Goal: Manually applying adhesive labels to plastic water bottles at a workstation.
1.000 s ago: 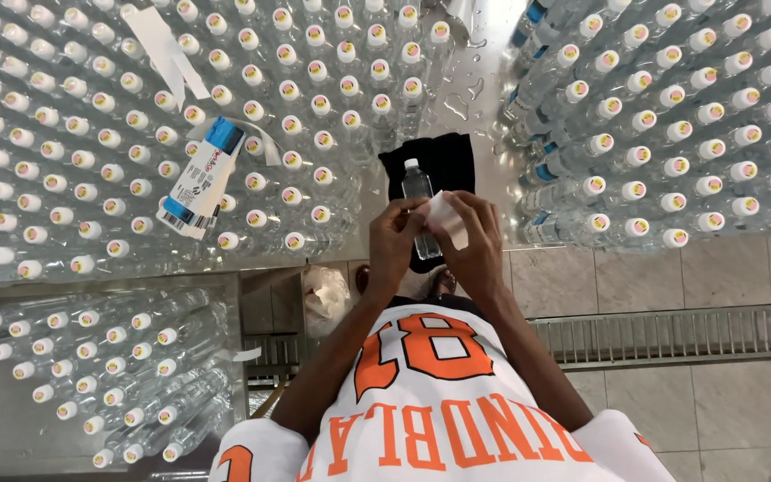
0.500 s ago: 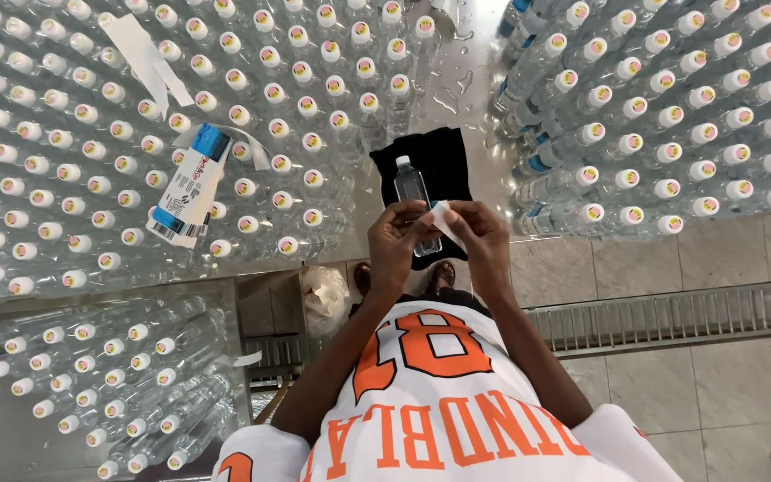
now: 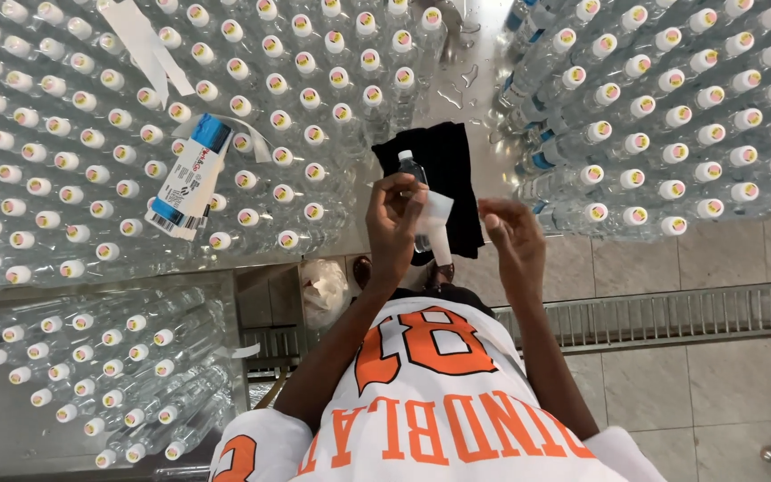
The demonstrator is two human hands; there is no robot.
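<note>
Head view: the left hand (image 3: 396, 223) has its fingers pinched on a white paper strip (image 3: 437, 223), which hangs down in front of a clear bottle (image 3: 414, 178) lying on a black cloth (image 3: 457, 161) on the wet steel bench (image 3: 475, 80). Whether that hand also touches the bottle is hard to tell. The right hand (image 3: 512, 241) is just beside, fingers loosely apart, holding nothing. Capped bottles (image 3: 225, 107) crowd both sides.
</note>
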